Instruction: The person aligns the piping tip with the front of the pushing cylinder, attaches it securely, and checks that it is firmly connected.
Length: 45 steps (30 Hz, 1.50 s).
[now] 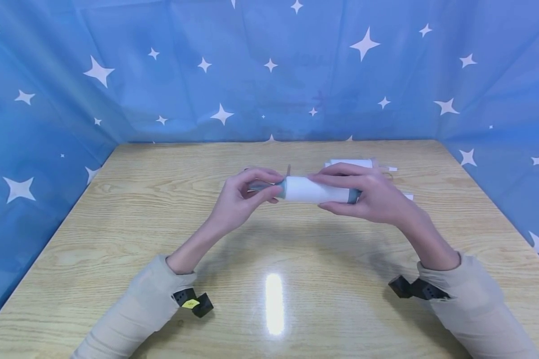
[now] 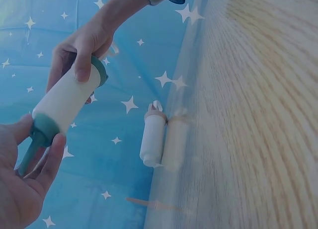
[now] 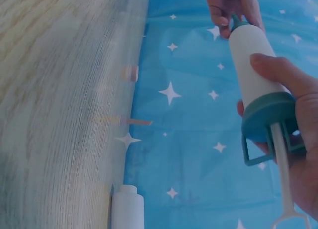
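A large syringe (image 1: 316,190) with a white barrel and teal ends is held level above the table between both hands. My left hand (image 1: 247,192) pinches its teal nozzle cap (image 2: 44,129) between thumb and fingers. My right hand (image 1: 368,192) grips the barrel near the back end, the thumb lying along the white surface in the right wrist view. From the teal back cap (image 3: 268,112), with its finger loops, a white plunger rod (image 3: 282,164) extends and ends in a ring partly cut off by the frame.
A second white syringe (image 1: 351,163) with a pinkish collar lies at the back right of the wooden table (image 1: 117,224), partly hidden by my right hand. A thin brown stick (image 1: 289,170) shows behind the held syringe. A blue star-patterned curtain (image 1: 260,89) surrounds the table's back and sides.
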Available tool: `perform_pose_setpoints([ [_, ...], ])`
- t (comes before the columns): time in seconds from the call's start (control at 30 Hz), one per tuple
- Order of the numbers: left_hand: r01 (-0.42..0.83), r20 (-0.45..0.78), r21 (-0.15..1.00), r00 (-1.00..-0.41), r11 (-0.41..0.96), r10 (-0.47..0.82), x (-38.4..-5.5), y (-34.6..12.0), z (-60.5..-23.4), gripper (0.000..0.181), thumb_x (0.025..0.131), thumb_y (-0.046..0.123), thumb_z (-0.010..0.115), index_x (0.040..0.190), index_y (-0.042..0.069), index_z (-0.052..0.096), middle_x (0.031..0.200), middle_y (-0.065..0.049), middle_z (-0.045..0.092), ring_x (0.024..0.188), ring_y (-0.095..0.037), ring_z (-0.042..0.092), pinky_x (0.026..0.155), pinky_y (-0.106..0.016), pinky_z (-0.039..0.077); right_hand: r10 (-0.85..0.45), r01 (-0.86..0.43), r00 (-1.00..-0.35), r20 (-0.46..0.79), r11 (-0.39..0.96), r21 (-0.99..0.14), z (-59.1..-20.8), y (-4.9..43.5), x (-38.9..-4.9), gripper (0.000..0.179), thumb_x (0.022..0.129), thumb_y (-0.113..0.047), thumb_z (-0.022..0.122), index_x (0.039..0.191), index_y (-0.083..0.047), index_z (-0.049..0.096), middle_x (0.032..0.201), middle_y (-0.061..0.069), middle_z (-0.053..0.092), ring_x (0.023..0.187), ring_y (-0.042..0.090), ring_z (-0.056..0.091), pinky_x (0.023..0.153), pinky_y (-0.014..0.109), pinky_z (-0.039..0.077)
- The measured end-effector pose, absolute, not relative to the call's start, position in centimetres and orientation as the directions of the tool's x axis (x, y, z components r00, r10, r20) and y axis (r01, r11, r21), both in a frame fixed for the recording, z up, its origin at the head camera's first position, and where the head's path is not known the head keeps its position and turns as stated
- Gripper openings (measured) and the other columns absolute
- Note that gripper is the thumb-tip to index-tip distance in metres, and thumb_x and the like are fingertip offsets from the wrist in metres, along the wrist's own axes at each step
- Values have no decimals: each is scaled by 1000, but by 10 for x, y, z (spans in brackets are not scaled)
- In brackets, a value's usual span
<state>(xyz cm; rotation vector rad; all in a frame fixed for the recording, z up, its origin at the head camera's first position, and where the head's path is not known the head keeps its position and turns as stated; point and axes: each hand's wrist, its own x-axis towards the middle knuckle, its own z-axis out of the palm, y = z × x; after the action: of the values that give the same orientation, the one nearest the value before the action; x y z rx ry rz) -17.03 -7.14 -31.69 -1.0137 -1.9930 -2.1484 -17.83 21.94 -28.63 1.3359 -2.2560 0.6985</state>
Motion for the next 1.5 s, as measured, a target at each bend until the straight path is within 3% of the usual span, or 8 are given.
perform_pose_setpoints([
  [0.13, 463, 471, 878, -791, -119, 391, -171, -71, -316, 24, 92, -7, 69, 116, -8, 66, 120, -18, 62, 106, -31, 68, 87, -41, 60, -676, -889, -445, 587, 411, -201, -286, 219, -178, 50, 94, -51, 69, 126, -12, 72, 121, 10, 70, 104, 29, 68, 69, 37, 60],
  [0.23, 436, 427, 897, -808, -77, 406, -171, -72, -316, 31, 92, -4, 71, 123, -5, 64, 120, -16, 61, 107, -32, 67, 91, -39, 59, -672, -893, -436, 599, 407, -194, -285, 219, -178, 52, 95, -53, 65, 125, -12, 73, 121, 9, 70, 105, 29, 69, 71, 32, 58],
  [0.43, 370, 369, 924, -804, -93, 467, -173, -73, -315, 32, 95, -5, 66, 127, -7, 61, 115, -19, 63, 87, -45, 69, 79, -46, 62, -670, -899, -424, 609, 395, -190, -284, 219, -178, 52, 95, -54, 63, 124, -11, 73, 119, 9, 71, 104, 29, 69, 76, 18, 54],
  [0.7, 389, 376, 918, -804, -70, 461, -170, -73, -317, 37, 92, -4, 71, 128, 0, 64, 124, -13, 54, 102, -28, 70, 86, -40, 61, -677, -889, -443, 588, 414, -193, -286, 221, -178, 49, 93, -49, 70, 125, -11, 73, 121, 8, 70, 106, 29, 68, 67, 34, 59],
  [1.0, 396, 400, 912, -806, -106, 437, -171, -72, -316, 26, 99, 1, 63, 125, -4, 63, 125, -16, 56, 103, -31, 67, 85, -46, 61, -682, -885, -458, 570, 415, -213, -287, 220, -178, 50, 93, -48, 71, 127, -11, 72, 122, 10, 69, 107, 30, 67, 69, 41, 61],
  [1.23, 349, 318, 937, -824, -22, 468, -173, -73, -317, 28, 102, 6, 59, 128, -5, 61, 112, -18, 67, 83, -33, 72, 78, -43, 63, -686, -886, -456, 567, 412, -214, -287, 219, -177, 46, 88, -33, 81, 127, -11, 72, 122, 7, 69, 106, 27, 67, 73, 29, 59],
  [1.4, 372, 341, 928, -814, -29, 470, -172, -74, -315, 33, 97, 0, 66, 130, -2, 61, 115, -17, 63, 85, -29, 72, 79, -42, 63, -689, -882, -463, 558, 418, -217, -286, 220, -177, 51, 80, -22, 87, 127, -10, 71, 122, 10, 69, 107, 30, 67, 71, 38, 61],
  [1.5, 368, 342, 929, -811, -40, 474, -173, -74, -314, 35, 97, 0, 66, 131, -3, 60, 115, -17, 63, 86, -35, 71, 78, -45, 63, -689, -881, -465, 556, 418, -220, -286, 220, -177, 51, 80, -21, 87, 127, -10, 71, 122, 10, 69, 106, 30, 67, 70, 41, 61],
])
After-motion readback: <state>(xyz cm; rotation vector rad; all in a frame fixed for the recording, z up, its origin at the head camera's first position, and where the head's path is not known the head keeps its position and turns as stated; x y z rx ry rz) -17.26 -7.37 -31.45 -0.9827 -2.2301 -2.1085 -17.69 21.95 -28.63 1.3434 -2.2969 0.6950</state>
